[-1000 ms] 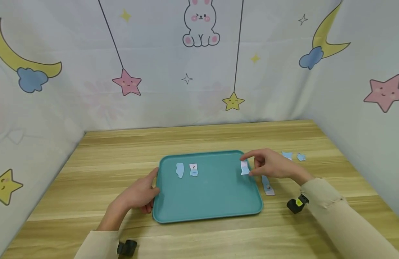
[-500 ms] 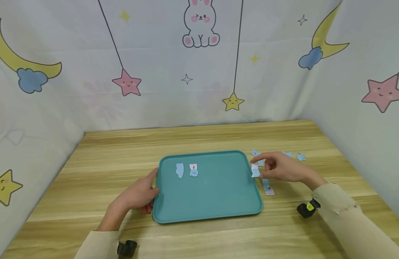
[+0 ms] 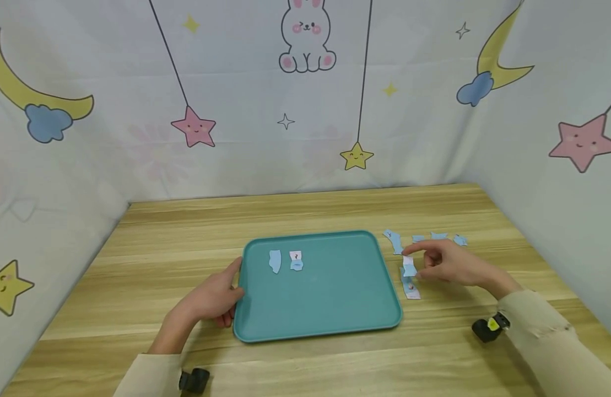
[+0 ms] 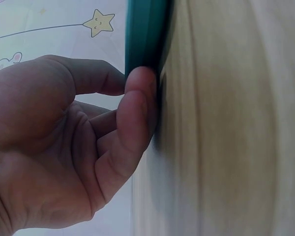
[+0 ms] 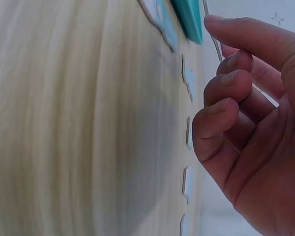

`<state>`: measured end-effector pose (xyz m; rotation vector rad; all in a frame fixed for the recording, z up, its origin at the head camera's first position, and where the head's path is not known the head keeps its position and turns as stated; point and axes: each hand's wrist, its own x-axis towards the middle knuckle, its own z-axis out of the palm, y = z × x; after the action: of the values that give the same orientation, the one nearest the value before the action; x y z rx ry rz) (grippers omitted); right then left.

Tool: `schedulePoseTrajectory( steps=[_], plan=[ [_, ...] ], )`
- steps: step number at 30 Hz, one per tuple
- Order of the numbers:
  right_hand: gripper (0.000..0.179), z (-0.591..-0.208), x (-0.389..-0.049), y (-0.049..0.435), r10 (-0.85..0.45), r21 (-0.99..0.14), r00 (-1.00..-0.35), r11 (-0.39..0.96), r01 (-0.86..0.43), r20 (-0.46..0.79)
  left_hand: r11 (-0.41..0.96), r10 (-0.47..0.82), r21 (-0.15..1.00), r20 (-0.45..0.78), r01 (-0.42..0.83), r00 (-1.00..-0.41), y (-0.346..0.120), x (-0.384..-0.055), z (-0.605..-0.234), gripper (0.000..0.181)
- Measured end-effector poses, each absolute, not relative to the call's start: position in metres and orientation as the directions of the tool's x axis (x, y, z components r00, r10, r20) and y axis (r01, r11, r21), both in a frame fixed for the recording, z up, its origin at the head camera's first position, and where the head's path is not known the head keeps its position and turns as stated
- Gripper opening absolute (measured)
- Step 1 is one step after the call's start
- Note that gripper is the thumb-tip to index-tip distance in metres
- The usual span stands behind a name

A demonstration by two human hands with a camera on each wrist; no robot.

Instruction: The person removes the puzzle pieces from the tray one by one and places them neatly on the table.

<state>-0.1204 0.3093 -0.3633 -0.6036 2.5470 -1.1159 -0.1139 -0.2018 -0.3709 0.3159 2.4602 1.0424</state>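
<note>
My right hand (image 3: 454, 263) pinches a small white-and-light-blue puzzle piece (image 3: 409, 266) between thumb and finger, just right of the teal tray (image 3: 317, 298). In the right wrist view the held piece (image 5: 214, 37) shows only as a thin edge, raised off the table. Below it in the head view lies another puzzle piece (image 3: 411, 289), partly covered. My left hand (image 3: 213, 295) holds the tray's left rim, with thumb and fingers at its edge in the left wrist view (image 4: 64, 142). Inside the tray, a blue piece (image 3: 275, 261) lies beside a white-and-blue piece (image 3: 296, 261).
Several loose pieces lie on the wooden table (image 3: 305, 366) right of the tray: a long one (image 3: 394, 241), a small one (image 3: 417, 239), a wider one (image 3: 439, 236) and one at far right (image 3: 460, 240). Printed cloth walls (image 3: 245, 165) border the table behind and at both sides.
The right hand has carried its puzzle piece rightward, from over the tray's right side to outside its rim. The left hand and tray have stayed put.
</note>
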Motion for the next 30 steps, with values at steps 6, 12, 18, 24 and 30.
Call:
schedulePoseTrajectory(
  steps=[6, 12, 18, 24, 30],
  plan=[
    [0.045, -0.367, -0.115, 0.322, -0.475, -0.742, -0.874, 0.621, -0.253, -0.1, 0.689, 0.376, 0.723, -0.31, 0.04, -0.873, -0.202, -0.115, -0.372, 0.079],
    [0.044, -0.369, -0.11, 0.33, -0.469, -0.746, -0.877, 0.621, -0.242, -0.106, 0.689, 0.377, 0.724, -0.311, 0.039, -0.872, -0.202, -0.115, -0.373, 0.079],
    [0.044, -0.37, -0.107, 0.336, -0.468, -0.74, -0.877, 0.626, -0.244, -0.107, 0.695, 0.372, 0.717, -0.31, 0.041, -0.875, -0.202, -0.114, -0.371, 0.079],
    [0.044, -0.374, -0.106, 0.342, -0.488, -0.748, -0.869, 0.607, -0.267, -0.085, 0.701, 0.367, 0.712, -0.311, 0.041, -0.876, -0.201, -0.113, -0.37, 0.079],
    [0.046, -0.375, -0.103, 0.347, -0.484, -0.744, -0.867, 0.622, -0.243, -0.122, 0.704, 0.365, 0.709, -0.313, 0.04, -0.877, -0.201, -0.113, -0.37, 0.078]
  ],
)
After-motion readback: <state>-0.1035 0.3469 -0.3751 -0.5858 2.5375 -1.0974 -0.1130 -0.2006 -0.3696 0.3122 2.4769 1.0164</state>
